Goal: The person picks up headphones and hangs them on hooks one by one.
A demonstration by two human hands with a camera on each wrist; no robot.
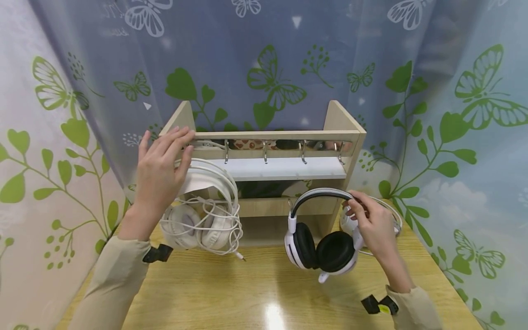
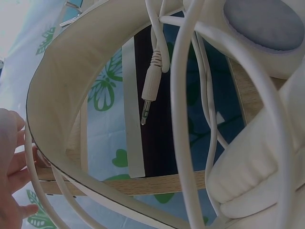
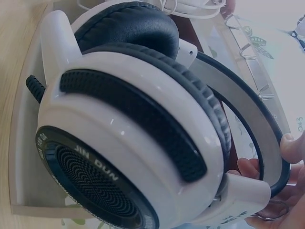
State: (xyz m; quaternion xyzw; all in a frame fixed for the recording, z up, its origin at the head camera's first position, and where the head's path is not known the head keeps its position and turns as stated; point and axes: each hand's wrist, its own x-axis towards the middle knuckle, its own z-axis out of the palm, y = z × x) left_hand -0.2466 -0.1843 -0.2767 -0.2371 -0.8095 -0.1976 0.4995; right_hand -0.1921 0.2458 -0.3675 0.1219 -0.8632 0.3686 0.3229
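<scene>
White headphones [image 1: 216, 233] with a tangled white cable hang at the left end of a wooden rack [image 1: 272, 134]. Over their headband, my left hand [image 1: 158, 172] rests its extended fingers on the rack's top edge. A bare silver plug [image 2: 151, 88] dangles beside the headband in the left wrist view. My right hand [image 1: 374, 224] grips the headband of a white headset with black ear pads [image 1: 336, 252], thumb on one side and fingers on the other. That headset is in front of the rack's right half, ear cups down, and its outer cup [image 3: 119, 138] fills the right wrist view.
Several metal hooks [image 1: 266, 152] line the rack's upper front. Behind my right hand, another white object [image 1: 348, 222] with a white cable is partly hidden. The rack stands on a wooden table [image 1: 231, 293], and patterned curtains [image 1: 231, 55] surround it.
</scene>
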